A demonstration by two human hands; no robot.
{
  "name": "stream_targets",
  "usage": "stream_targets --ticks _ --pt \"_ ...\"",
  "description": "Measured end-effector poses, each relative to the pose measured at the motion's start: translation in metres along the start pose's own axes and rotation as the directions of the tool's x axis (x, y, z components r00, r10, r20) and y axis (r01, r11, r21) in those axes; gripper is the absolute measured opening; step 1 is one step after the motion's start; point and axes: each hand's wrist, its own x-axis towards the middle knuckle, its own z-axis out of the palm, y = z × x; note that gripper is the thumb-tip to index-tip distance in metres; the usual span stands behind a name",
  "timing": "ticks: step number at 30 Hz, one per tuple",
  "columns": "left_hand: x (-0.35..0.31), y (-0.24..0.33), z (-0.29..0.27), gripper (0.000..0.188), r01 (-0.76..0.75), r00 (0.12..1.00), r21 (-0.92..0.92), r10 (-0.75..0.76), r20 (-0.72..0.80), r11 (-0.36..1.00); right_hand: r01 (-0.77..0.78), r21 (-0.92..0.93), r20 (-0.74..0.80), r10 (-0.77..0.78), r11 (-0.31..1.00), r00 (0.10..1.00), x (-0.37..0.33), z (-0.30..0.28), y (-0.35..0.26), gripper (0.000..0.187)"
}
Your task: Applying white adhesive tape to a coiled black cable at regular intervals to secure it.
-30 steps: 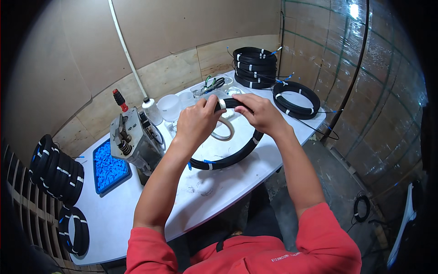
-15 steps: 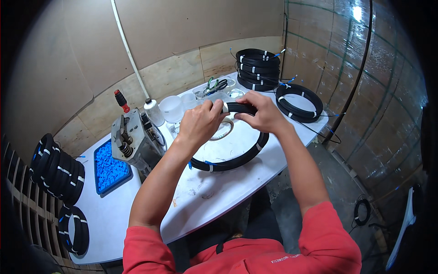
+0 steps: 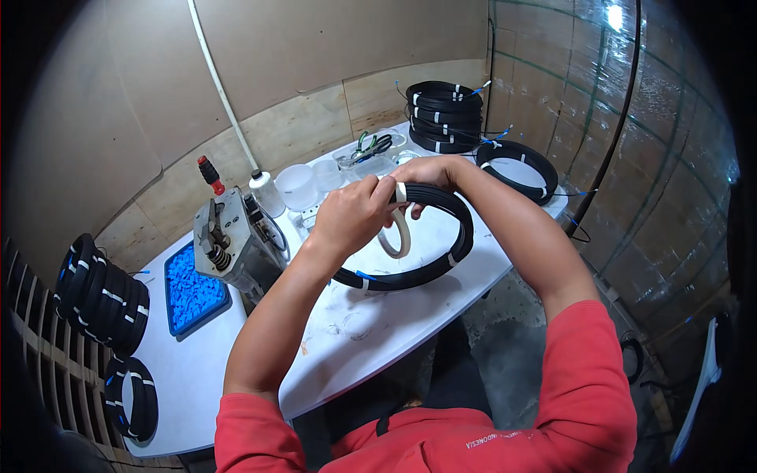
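A coil of black cable (image 3: 414, 277), bound with short white bands, is held tilted above the white table. My left hand (image 3: 353, 214) is closed round its upper left part, beside a white band (image 3: 400, 193). My right hand (image 3: 426, 172) reaches behind the top of the coil, fingers curled and partly hidden. Below those fingers a pale ring-shaped roll of tape (image 3: 404, 240) hangs tilted inside the coil, seemingly in my right hand's grip. A blue tip (image 3: 364, 275) shows on the coil's lower edge.
Left of my arm stand a metal press (image 3: 236, 244) and a blue tray (image 3: 213, 315) of small blue pieces. Further left are stacked black coils (image 3: 102, 296). Clear tubs (image 3: 297, 188), a bottle (image 3: 266, 191), pliers (image 3: 372, 148) and another coil stack (image 3: 444, 118) line the back.
My right hand has left the coil's top right and moved left behind it. The tape roll, earlier flat on the table, is now raised and tilted. My left hand keeps its hold.
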Motion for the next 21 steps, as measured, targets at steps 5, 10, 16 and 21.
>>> stream_targets --ticks 5,10,16,21 --pt "-0.002 -0.001 0.003 0.032 0.007 0.999 -0.007 -0.007 -0.05 1.0 0.31 0.08 -0.296 -0.274 0.947 0.915 -0.007 0.002 -0.015 0.025" --pt "0.0 0.0 -0.002 0.033 0.107 0.994 -0.065 -0.106 0.015 0.992 0.414 -0.024 -0.434 -0.383 0.91 0.816 -0.025 0.018 -0.039 0.021" --pt "0.004 -0.001 0.001 0.033 0.199 0.978 -0.09 -0.192 0.076 0.976 0.434 -0.192 -0.539 -0.464 0.88 0.703 -0.039 0.028 -0.051 0.018" --pt "0.004 -0.006 0.003 0.034 0.232 0.971 -0.087 -0.225 0.081 0.969 0.429 -0.461 -0.507 -0.628 0.777 0.59 -0.055 0.052 -0.052 0.013"
